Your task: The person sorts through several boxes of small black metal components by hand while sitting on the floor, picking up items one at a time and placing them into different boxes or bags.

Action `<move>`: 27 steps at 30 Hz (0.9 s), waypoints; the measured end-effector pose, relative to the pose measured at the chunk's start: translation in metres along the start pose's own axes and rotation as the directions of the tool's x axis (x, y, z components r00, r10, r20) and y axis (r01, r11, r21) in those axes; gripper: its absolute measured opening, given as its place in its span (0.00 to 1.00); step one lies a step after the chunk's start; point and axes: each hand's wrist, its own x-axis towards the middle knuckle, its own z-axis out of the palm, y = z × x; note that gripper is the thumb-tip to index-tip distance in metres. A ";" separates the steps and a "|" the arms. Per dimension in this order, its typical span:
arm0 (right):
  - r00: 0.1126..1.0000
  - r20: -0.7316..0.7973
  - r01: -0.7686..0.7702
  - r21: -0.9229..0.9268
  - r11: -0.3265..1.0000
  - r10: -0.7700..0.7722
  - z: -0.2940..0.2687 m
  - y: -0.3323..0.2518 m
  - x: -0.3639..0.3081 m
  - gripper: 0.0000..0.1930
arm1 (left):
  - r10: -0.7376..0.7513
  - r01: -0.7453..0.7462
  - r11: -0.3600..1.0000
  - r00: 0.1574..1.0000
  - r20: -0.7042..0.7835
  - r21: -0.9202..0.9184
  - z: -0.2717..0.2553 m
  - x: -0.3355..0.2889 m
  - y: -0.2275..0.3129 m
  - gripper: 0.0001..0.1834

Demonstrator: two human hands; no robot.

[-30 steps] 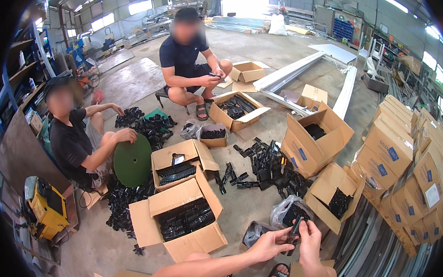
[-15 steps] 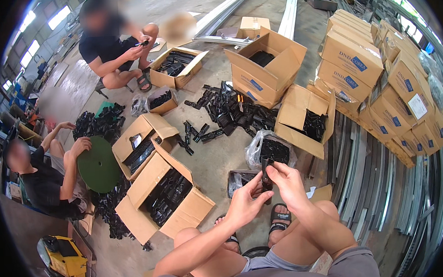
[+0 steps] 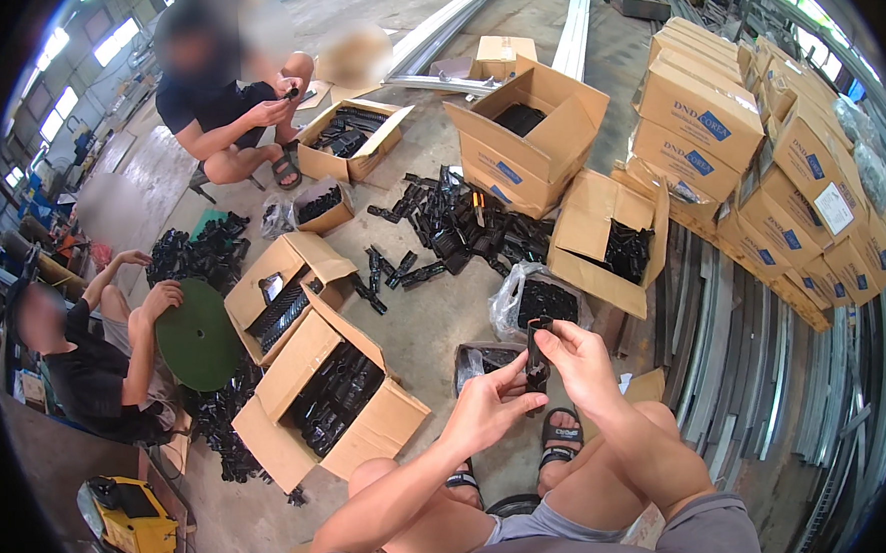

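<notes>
Between my two hands, above my sandals, is a small black plastic part [image 3: 537, 357], long and narrow, held roughly upright. My left hand [image 3: 495, 402] grips it from the left with thumb and fingers. On its upper right side, the fingertips of my right hand [image 3: 578, 365] pinch it. Just beyond the hands stands a clear plastic bag [image 3: 510, 313] full of small black pieces. A small box [image 3: 468, 365] with a bag and black pieces in it is partly hidden behind my left hand.
A pile of black parts [image 3: 450, 226] covers the floor ahead. Around it stand open cartons [image 3: 604, 283] and a carton [image 3: 271, 426] of black parts. Stacked cartons [image 3: 695, 113] and long metal profiles [image 3: 729, 372] lie right. Two people work at the left, one by a green disc [image 3: 198, 334].
The black part has turned slightly in my fingers, and my left thumb has shifted down a little. The co-worker at the upper left has moved their hands slightly.
</notes>
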 end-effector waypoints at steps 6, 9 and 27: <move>0.989 0.137 -0.041 -0.120 0.992 0.058 0.015 -0.020 -0.006 0.09 | 0.055 -0.044 0.964 0.998 -0.033 0.263 -0.018 -0.014 0.013 0.37; 0.992 0.126 0.015 0.036 0.999 -0.019 0.005 -0.020 -0.008 0.07 | 0.145 -0.142 0.943 0.989 0.011 0.301 -0.010 -0.009 0.012 0.40; 0.977 0.147 0.182 -0.188 0.965 -0.155 0.004 -0.023 -0.005 0.15 | -0.020 0.088 0.928 0.982 0.188 -0.361 -0.009 -0.010 -0.020 0.22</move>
